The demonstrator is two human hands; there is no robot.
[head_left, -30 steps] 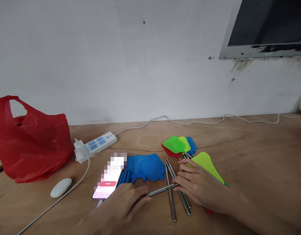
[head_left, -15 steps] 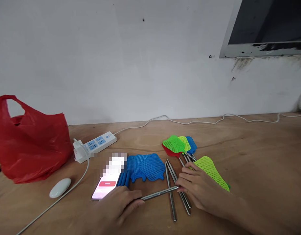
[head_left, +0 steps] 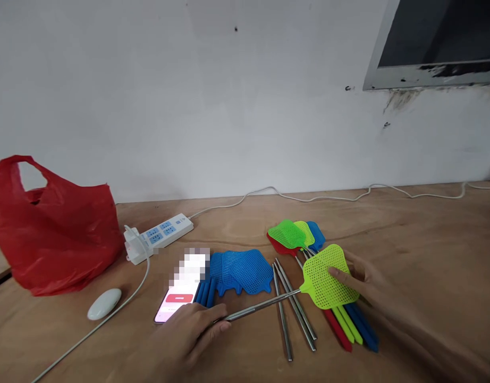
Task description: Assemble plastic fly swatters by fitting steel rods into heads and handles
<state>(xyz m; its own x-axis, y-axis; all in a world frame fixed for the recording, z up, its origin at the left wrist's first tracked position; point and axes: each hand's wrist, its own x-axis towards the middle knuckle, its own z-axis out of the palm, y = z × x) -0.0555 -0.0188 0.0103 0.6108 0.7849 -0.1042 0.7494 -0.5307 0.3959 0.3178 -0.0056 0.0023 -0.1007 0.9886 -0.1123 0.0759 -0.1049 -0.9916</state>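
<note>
Over the brown wooden table (head_left: 420,234), my left hand (head_left: 193,331) grips the slim silver metal rod (head_left: 264,305); my right hand (head_left: 362,279) pinches the lime perforated plastic paddle (head_left: 323,281). I'd judge it light, bendy, best held at its neck (head_left: 307,285).

On the table (head_left: 428,239), a rod (head_left: 264,305) runs from my left hand (head_left: 199,327) rightward to a swatter head (head_left: 328,279) in my right hand (head_left: 358,274), crossing above loose rods (head_left: 283,319). Left of those lie overlapping heads (head_left: 251,271), then handles (head_left: 204,292), then a phone (head_left: 185,284). Assembled swatters (head_left: 287,234) extend beyond and beneath my held head. Farther left sit a mouse (head_left: 104,304), near, a power strip (head_left: 169,230), far, and a bag (head_left: 61,239), leftmost.
</note>
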